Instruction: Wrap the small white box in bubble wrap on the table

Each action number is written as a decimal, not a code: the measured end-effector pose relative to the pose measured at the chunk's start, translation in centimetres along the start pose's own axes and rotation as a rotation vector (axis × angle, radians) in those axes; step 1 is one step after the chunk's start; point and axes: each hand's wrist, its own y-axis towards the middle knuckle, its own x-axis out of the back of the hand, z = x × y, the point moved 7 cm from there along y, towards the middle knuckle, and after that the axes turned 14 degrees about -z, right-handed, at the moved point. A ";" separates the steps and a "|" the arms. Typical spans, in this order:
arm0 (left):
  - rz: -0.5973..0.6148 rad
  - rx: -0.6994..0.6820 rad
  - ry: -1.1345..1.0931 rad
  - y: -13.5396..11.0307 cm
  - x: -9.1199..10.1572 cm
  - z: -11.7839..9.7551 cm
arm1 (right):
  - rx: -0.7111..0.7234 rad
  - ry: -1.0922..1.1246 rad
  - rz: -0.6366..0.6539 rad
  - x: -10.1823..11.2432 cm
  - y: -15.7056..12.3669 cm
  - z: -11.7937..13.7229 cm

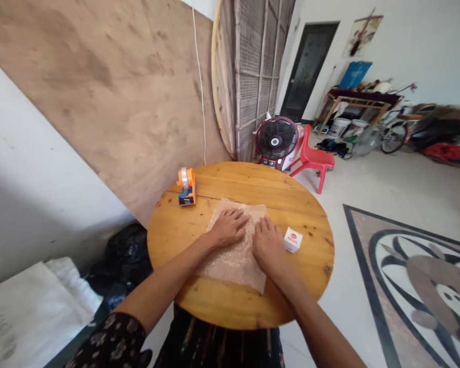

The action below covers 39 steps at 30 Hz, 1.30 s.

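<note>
A sheet of clear bubble wrap (230,263) lies spread on the round wooden table (230,312). My left hand (229,228) rests palm down on its upper middle, fingers stretched out and slightly apart. At the sheet's right edge is my right hand (267,244), its fingers bent and close together on the wrap; the fingertips are partly hidden. Just right of that hand stands a small white box (292,239) with red print on top. A blue and orange tape dispenser (187,188) with a roll of tape sits at the table's far left.
Beyond the table stand a fan (276,140) and a red plastic chair (314,156). A wooden board (111,87) leans on the wall at left. Black plastic bags (126,255) and a white sack (34,312) lie at the lower left.
</note>
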 end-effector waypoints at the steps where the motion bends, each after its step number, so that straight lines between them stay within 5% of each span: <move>1: 0.002 -0.008 -0.004 0.0 0.0 0.1 | 0.016 0.013 -0.016 0.9 -0.2 0.2; 6: 0.020 -0.016 -0.026 0.2 -0.8 1.0 | 0.045 0.216 -0.032 2.9 -0.8 4.8; 11: 0.044 -0.001 -0.071 0.3 -2.7 2.0 | -0.083 0.445 0.002 -0.5 1.0 8.6; 22: -0.070 0.039 -0.153 0.0 -0.4 1.5 | -0.265 0.326 -0.073 -6.5 3.1 0.1; 39: 0.089 0.195 -0.021 -1.2 -1.8 5.5 | -0.255 0.068 0.025 -6.8 2.0 -0.7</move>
